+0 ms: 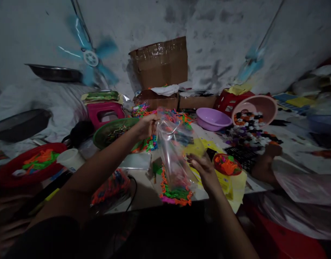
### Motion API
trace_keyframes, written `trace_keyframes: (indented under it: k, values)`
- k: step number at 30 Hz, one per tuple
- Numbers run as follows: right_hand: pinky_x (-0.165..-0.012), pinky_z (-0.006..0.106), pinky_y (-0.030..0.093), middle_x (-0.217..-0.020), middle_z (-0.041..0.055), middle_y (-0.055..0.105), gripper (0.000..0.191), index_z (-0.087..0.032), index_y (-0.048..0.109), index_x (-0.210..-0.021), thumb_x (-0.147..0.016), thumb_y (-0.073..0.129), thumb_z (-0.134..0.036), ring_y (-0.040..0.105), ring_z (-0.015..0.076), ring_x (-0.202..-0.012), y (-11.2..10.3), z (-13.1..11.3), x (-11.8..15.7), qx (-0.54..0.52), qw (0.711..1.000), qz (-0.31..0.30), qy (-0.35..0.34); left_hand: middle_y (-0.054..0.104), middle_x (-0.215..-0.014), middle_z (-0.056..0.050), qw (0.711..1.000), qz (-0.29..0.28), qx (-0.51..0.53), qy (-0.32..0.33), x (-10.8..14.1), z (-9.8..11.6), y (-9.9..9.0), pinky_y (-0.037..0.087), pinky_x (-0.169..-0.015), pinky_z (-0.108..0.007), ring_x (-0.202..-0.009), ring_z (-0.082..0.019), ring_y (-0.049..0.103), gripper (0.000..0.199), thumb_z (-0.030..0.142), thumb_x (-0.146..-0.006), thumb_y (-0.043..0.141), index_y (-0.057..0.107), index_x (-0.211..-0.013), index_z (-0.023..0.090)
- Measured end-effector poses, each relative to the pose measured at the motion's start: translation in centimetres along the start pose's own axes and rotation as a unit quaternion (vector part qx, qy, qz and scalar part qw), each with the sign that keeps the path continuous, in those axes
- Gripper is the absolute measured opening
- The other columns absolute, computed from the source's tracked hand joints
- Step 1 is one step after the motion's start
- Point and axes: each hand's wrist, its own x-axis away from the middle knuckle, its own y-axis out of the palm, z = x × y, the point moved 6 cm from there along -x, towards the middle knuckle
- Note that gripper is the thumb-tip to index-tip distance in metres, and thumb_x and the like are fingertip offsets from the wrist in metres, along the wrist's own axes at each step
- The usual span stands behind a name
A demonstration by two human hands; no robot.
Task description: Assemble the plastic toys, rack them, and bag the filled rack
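Observation:
My left hand [150, 126] pinches the top edge of a clear plastic bag [169, 154] and holds it up over the table edge. Small orange, green and pink plastic pieces [178, 196] gather at the bag's bottom. My right hand [203, 168] is at the bag's right side, fingers apart and pointing left; its fingertips lie against or just beside the film, blurred. Behind the bag spreads a heap of bright plastic pieces [150, 144]. A filled bag of similar pieces [111, 189] lies below my left forearm.
A green basin [100, 135] and a red tray [8, 171] stand left. Right are a small red basket [227, 164], a purple basin [214, 119] and a tipped pink basin [270, 108]. Another person's limb [265, 162] rests at right. A blue fan [90, 58] spins behind.

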Motion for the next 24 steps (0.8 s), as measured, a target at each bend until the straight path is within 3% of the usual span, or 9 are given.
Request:
trace_keyframes:
  k: [3,6,9,12,14,18,20,22,24]
  values:
    - [-0.073,0.034,0.049,-0.078,0.0029,0.068,0.025,-0.018,0.065,-0.075,-0.069,0.064,-0.042,0.062,0.0149,-0.07,-0.4,-0.1,0.0,-0.056,0.998,0.027,0.013,0.057,-0.061,-0.003,0.999,-0.022,0.019,-0.022,-0.3,-0.9,0.1,0.05,-0.064,-0.035,-0.064,-0.018,0.06,0.017,0.03,-0.067,0.046,0.051,-0.073,0.015]
    - [-0.056,0.024,0.045,-0.06,-0.0027,0.061,0.027,-0.018,0.055,-0.062,-0.066,0.066,-0.042,0.054,0.0088,-0.051,-1.6,-0.8,-0.4,-0.128,0.989,0.077,-0.012,0.058,-0.065,-0.003,0.999,-0.025,-0.01,-0.036,-0.9,-2.2,-0.3,0.049,-0.064,-0.034,-0.062,-0.016,0.059,0.013,0.027,-0.068,0.047,0.049,-0.07,0.015]
    - [-0.048,0.019,0.037,-0.048,-0.0064,0.051,0.034,-0.018,0.044,-0.055,-0.066,0.067,-0.041,0.046,0.0057,-0.045,-2.7,-1.6,-0.9,-0.148,0.982,0.114,-0.042,0.059,-0.071,-0.003,0.995,0.014,-0.083,-0.058,-1.4,-3.9,-1.0,0.048,-0.063,-0.033,-0.06,-0.015,0.057,0.014,0.029,-0.072,0.046,0.048,-0.072,0.015]
    - [-0.047,0.019,0.036,-0.047,-0.0066,0.049,0.034,-0.018,0.043,-0.055,-0.068,0.065,-0.04,0.043,0.0052,-0.044,-3.1,-1.8,-1.3,-0.168,0.975,0.137,-0.043,0.057,-0.078,-0.003,0.967,0.12,-0.223,0.028,-0.8,-3.9,-1.2,0.046,-0.068,-0.029,-0.07,-0.014,0.056,0.016,0.033,-0.075,0.047,0.046,-0.075,0.017]
    - [-0.049,0.02,0.037,-0.049,-0.0056,0.049,0.032,-0.018,0.045,-0.056,-0.069,0.064,-0.041,0.045,0.0062,-0.046,-2.6,-1.8,-1.5,-0.192,0.971,0.133,-0.039,0.057,-0.082,-0.003,0.933,0.137,-0.31,0.123,0.5,-3.3,0.8,0.044,-0.074,-0.028,-0.079,-0.015,0.055,0.02,0.037,-0.076,0.048,0.048,-0.078,0.017]
    - [-0.056,0.026,0.042,-0.061,-0.0009,0.054,0.028,-0.018,0.049,-0.056,-0.067,0.061,-0.041,0.051,0.0106,-0.057,-0.6,-1.9,-1.6,-0.206,0.977,0.046,-0.012,0.057,-0.107,-0.009,0.921,-0.033,-0.36,0.149,2.9,-4.4,7.9,0.041,-0.083,-0.031,-0.097,-0.02,0.054,0.044,0.049,-0.077,0.047,0.048,-0.107,0.017]
    - [-0.063,0.029,0.044,-0.061,-0.0008,0.052,0.024,-0.019,0.05,-0.055,-0.067,0.058,-0.038,0.051,0.0118,-0.06,-0.4,-2.4,-1.3,-0.207,0.978,0.023,-0.016,0.046,-0.127,-0.012,0.911,-0.101,-0.375,0.14,3.3,-5.5,10.5,0.034,-0.094,-0.034,-0.117,-0.025,0.042,0.061,0.055,-0.074,0.049,0.04,-0.122,0.018]
    - [-0.072,0.034,0.045,-0.058,-0.0017,0.048,0.022,-0.02,0.048,-0.053,-0.067,0.056,-0.036,0.05,0.013,-0.062,-1.1,-3.2,-0.8,-0.23,0.972,0.027,-0.038,0.034,-0.138,-0.013,0.9,-0.131,-0.399,0.117,2.7,-7.0,11.4,0.024,-0.102,-0.037,-0.129,-0.028,0.024,0.075,0.059,-0.069,0.052,0.033,-0.129,0.019]
    - [-0.081,0.04,0.043,-0.055,-0.0027,0.043,0.022,-0.022,0.046,-0.051,-0.066,0.054,-0.035,0.049,0.0137,-0.062,-2.5,-4.3,-0.1,-0.26,0.962,0.04,-0.066,0.029,-0.14,-0.014,0.894,-0.145,-0.417,0.08,1.4,-9.0,11.1,0.022,-0.103,-0.04,-0.131,-0.03,0.019,0.083,0.059,-0.065,0.057,0.03,-0.131,0.018]
